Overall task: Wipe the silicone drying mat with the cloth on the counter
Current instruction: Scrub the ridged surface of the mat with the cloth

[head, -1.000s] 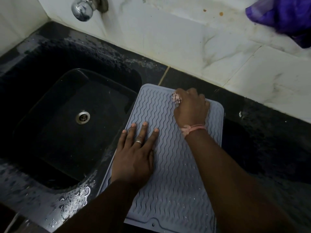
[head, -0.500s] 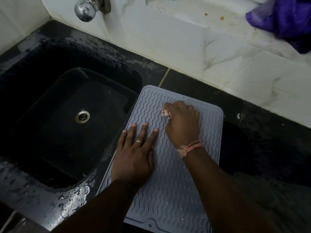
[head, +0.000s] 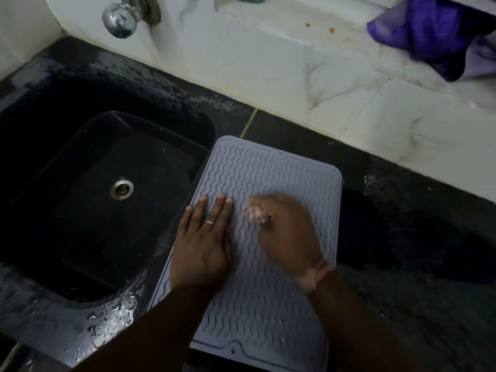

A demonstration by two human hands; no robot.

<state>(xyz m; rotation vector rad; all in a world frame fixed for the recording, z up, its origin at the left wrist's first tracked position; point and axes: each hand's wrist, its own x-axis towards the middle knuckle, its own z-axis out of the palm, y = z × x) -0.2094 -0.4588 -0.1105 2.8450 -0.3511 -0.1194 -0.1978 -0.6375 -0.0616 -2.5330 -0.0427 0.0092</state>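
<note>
Head view
Mat point(head: 268, 304): lies flat on the black counter point(head: 402, 251), its left edge at the sink point(head: 80, 210).
Left hand point(head: 206, 237): flat on the mat, fingers now closed together, gripping nothing.
Right hand point(head: 287, 232): clenched round the cloth point(head: 255, 212), blurred, now nearer mid-mat than before.
Bracelet point(head: 319, 272): on the right wrist.

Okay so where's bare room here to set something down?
Bare counter lies right of the mat, up to the wall tiles. The sink basin on the left holds nothing. The mat is crowded: left hand flat on it, right hand gripping the cloth.
</note>
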